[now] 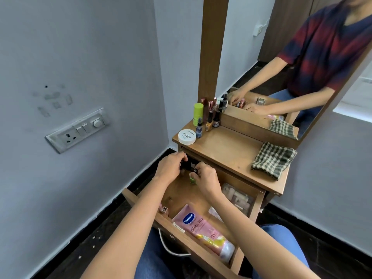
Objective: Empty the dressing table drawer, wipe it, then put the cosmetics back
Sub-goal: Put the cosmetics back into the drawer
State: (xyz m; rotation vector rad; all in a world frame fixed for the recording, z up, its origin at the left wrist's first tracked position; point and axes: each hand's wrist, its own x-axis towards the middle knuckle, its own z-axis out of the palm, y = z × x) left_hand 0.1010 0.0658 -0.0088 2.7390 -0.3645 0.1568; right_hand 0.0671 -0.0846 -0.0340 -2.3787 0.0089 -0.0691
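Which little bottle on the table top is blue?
The spray bottle beside the white jar, left of the yellow bottle; only its glass is blue.

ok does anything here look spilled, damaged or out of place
Nothing looks spilled. The only oddity is the wall: smudged patches and a small hole above the switch plate. The Vaseline tube lies flat in the drawer.

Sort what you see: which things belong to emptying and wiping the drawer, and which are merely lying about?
Job in hand: drawer, Vaseline tube, green bottle in the right hand, dark bottle in the left hand, checked cloth, tabletop bottles.
Lying about: switch panel, mirror.
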